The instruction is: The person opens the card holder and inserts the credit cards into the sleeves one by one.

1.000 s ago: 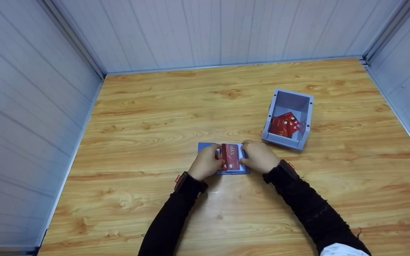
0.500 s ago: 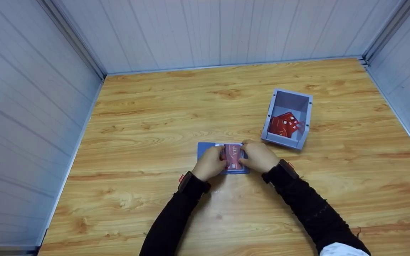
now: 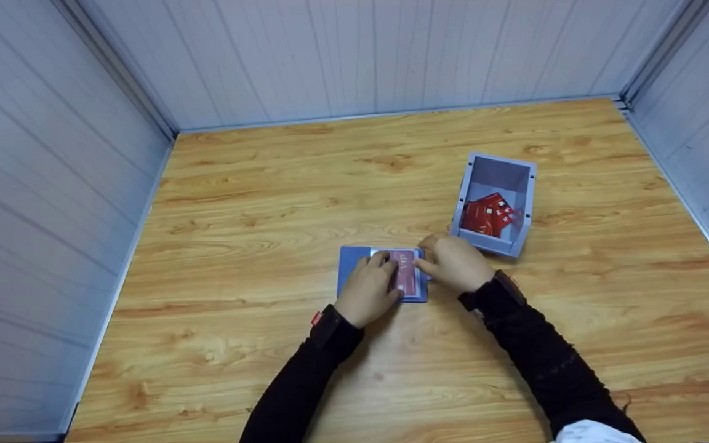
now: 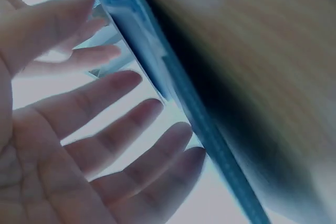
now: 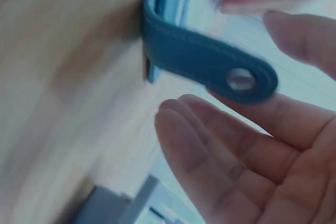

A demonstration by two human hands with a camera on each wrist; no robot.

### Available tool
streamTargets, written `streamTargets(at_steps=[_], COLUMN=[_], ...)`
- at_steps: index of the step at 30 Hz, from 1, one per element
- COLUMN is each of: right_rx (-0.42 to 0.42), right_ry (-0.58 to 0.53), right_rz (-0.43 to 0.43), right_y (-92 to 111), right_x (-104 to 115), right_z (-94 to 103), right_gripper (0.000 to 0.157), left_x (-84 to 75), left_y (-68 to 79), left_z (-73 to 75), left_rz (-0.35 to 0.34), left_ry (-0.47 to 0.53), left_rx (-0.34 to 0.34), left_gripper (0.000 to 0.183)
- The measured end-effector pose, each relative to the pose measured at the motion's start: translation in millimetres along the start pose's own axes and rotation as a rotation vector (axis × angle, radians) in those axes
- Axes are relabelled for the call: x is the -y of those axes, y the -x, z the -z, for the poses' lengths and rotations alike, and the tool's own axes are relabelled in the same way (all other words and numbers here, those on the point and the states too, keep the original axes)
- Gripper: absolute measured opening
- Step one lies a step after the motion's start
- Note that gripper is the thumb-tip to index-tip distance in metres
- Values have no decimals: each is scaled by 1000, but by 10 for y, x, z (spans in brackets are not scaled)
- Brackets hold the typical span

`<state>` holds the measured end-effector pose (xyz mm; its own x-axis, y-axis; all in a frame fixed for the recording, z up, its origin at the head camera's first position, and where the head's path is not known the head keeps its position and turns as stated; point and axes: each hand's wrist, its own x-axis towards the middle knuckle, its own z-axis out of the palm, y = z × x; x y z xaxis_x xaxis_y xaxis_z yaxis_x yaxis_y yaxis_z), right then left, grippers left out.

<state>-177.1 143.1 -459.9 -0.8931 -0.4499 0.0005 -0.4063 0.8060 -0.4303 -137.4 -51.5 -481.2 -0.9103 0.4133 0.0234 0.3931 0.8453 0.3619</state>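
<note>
A blue card holder lies unfolded on the wooden table, a red VIP card under the clear sleeve on its right side. My left hand reaches over the holder from the left. Its fingertips are at the card's left edge, and the left wrist view shows those fingers extended and spread. At the holder's right edge is my right hand, thumb toward the sleeve. In the right wrist view, a blue strap with a metal snap stands out in front of the index finger, with the thumb apart from it.
A grey bin stands behind and right of the holder, close to my right hand. Several red cards lie inside it. Light panel walls border the table at the back and both sides.
The card has shifted right within the sleeve. My left hand has moved slightly right and spread its fingers, while my right hand has loosened at the holder's right edge.
</note>
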Motion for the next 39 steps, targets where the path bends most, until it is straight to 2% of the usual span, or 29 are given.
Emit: streamTargets(at_steps=[4, 9, 16, 19, 23, 27, 32, 39], right_rx=[-61, -136, -141, -152, -156, -122, -57, -38], right_ry=[-15, 32, 33, 73, 160, 215, 234, 223], right_rz=[-28, -87, -214, -246, -286, -316, -323, -333], right_y=[-3, -45, -88, -109, -150, -194, -232, -252], right_x=[-46, -176, -417, -487, -556, -622, -741, -815], right_z=[162, 447, 710, 724, 665, 566, 454, 446], right_gripper=[42, 40, 41, 40, 28, 27, 26, 23], left_x=[7, 12, 9, 14, 19, 16, 13, 15], left_y=[16, 34, 24, 21, 18, 15, 14, 22], left_z=[8, 13, 2, 2, 6, 2, -13, -15], left_rz=[-16, -20, -4, 0, 1, 0, -2, -37], left_ry=[-10, -7, -2, -7, -11, -5, -5, -32], left_rx=[24, 22, 52, 61, 59, 61, 59, 20], left_gripper=[57, 58, 60, 60, 58, 58, 58, 57])
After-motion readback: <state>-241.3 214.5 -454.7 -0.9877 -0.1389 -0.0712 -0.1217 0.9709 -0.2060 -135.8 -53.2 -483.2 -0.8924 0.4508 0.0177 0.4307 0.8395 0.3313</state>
